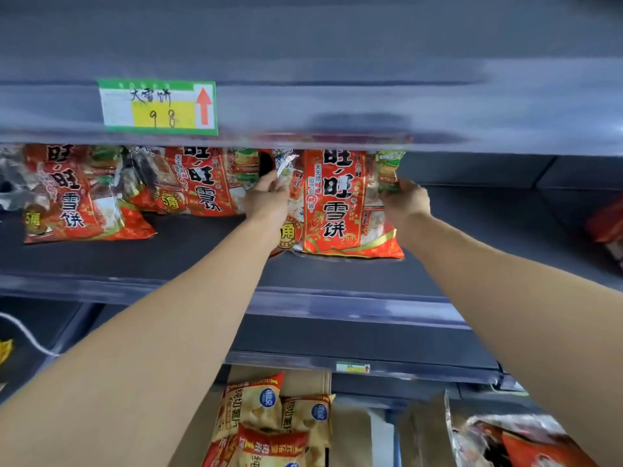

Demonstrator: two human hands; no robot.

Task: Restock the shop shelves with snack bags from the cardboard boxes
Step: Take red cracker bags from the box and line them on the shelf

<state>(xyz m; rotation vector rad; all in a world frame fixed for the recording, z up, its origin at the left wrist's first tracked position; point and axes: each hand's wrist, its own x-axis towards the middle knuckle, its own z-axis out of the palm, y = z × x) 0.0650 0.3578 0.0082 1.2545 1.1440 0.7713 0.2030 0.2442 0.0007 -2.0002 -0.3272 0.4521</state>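
A large red snack bag (pixel 340 203) with white and black characters stands upright on the dark grey shelf (pixel 202 257), near its middle. My left hand (pixel 266 197) grips the bag's upper left edge. My right hand (pixel 406 200) grips its upper right edge. Two more red bags of the same kind stand to the left, the nearer red bag (pixel 199 183) beside my left hand and the far-left red bag (pixel 74 193) leaning back. Below, an open cardboard box (pixel 303 382) holds yellow and red snack bags (pixel 266 419).
The upper shelf's front rail carries a green and yellow price tag (pixel 158 107) and hangs just above the bags. A second cardboard box (pixel 428 433) with a red bag (pixel 519 443) sits at the bottom right. Another red package (pixel 606 224) lies at the shelf's right edge. A white cord (pixel 23 332) crosses the lower left.
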